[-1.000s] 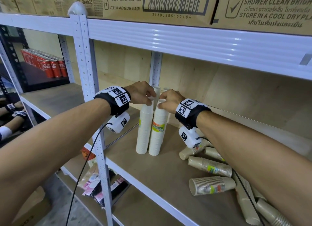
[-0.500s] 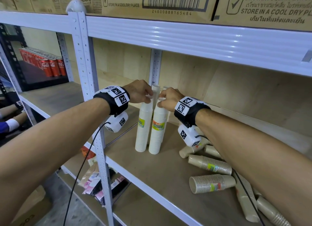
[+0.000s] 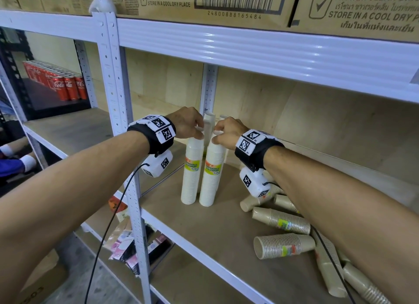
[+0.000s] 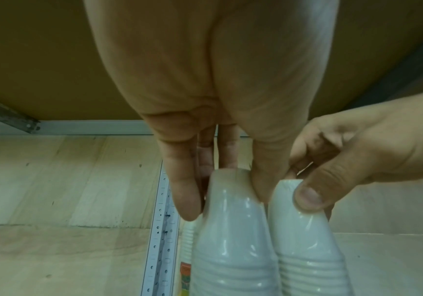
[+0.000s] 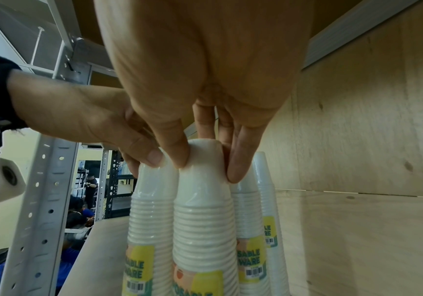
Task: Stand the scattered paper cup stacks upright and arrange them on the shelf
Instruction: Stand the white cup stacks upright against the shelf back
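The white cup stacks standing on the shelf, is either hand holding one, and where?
Yes, both. The left hand pinches the top of the left white cup stack; the right hand pinches the top of the right white cup stack.

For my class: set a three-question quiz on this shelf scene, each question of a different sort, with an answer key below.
1. True or false: the left hand pinches the top of an upright white cup stack.
2. Multiple choice: the brown cup stacks on the shelf board are: A) upright; B) lying on their sides; C) inside a box.
3. Fill in: the right hand grips the top of the other front white stack, which stands ____ the left hand's stack.

Key: 1 true; 2 B; 3 beside, on its right. The right wrist view shows more white stacks standing behind these two.
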